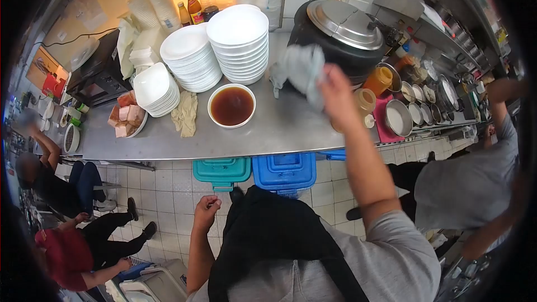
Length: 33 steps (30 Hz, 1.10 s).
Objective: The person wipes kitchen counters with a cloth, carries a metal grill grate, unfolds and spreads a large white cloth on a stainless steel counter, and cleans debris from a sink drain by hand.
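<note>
My right hand (337,92) grips a pale grey-blue cloth (305,70), smeared by motion, over the steel counter (268,148) in front of a big black pot with a metal lid (345,22). My left hand (208,207) hangs in front of the counter beside my black apron, its fingers curled in with nothing seen in them. A white bowl of dark brown broth (232,106) stands on the counter to the left of the cloth. Behind it rise a tall stack of white bowls (239,39) and a stack of white plates (190,59).
Small square dishes (155,89), a crumpled beige cloth (185,114) and a bowl of pink blocks (127,116) sit at the left. Containers of sauce (378,80) and metal bowls (398,117) stand right. Lidded bins (284,170) sit below. Co-workers (470,179) are on both sides.
</note>
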Tool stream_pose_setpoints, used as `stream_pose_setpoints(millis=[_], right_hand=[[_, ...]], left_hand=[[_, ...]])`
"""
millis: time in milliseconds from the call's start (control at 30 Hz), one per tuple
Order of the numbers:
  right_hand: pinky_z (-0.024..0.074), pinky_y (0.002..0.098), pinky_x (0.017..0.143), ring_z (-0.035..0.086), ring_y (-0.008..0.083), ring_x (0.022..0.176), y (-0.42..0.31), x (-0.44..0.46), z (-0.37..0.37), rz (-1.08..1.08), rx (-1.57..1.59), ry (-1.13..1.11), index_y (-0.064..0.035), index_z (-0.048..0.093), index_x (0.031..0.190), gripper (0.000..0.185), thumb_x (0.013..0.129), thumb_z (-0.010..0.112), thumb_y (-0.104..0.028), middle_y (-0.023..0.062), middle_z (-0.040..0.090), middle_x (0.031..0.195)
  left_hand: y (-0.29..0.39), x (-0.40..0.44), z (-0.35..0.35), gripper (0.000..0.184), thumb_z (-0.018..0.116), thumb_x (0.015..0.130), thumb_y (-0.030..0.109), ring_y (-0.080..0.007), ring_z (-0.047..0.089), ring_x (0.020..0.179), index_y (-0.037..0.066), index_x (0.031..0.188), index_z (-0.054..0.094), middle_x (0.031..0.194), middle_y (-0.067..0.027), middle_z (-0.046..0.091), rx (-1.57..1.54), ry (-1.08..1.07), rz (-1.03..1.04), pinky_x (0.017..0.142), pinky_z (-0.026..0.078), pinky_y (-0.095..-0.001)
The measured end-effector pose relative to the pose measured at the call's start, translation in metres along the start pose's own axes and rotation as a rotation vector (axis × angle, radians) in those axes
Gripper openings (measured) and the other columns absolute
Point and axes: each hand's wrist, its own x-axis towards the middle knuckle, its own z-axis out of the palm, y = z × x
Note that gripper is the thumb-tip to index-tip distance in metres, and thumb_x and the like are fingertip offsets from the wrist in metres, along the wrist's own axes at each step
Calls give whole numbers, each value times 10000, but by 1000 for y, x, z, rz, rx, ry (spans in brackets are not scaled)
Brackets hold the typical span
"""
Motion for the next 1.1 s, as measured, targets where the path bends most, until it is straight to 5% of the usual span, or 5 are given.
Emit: stream_pose_setpoints(millis=[67,267,433,633,1100], right_hand=[[494,419,816,622,393,939,69,-60,15,189,-290,-99,-31,573,1081,244,851,568,-112,232,634,973],[437,470,942,557,399,1095,57,-133,6,355,-931,-274,-45,583,1189,387,813,588,-135,220,607,1147],[343,426,1080,432,420,1273,66,-79,63,35,-451,-361,-12,539,1282,418,885,560,-143,267,447,1378],[213,423,1159,256,415,1390,147,15,158,112,-508,-479,23,371,1396,531,903,507,-122,281,286,1479],[176,447,1162,186,439,1404,317,156,211,170,-348,46,77,284,1403,586,900,526,-101,269,238,1504]], left_hand=[[-1,-2,-2,332,686,846,209,-150,617,793,-5,1076,578,917,-82,640,24,0,21,678,455,-272],[7,15,-17,258,675,852,144,-145,595,850,-9,1047,602,941,-65,648,127,65,116,756,488,-295],[76,88,-20,248,683,827,120,-259,590,967,20,1040,604,992,-115,642,499,345,511,883,454,-362],[100,170,2,305,682,789,161,-383,437,1192,71,1063,586,1194,-126,556,797,605,677,1041,318,-479],[109,177,6,284,620,798,181,-397,432,1199,77,1060,583,1216,-127,544,880,652,608,1032,316,-505]])
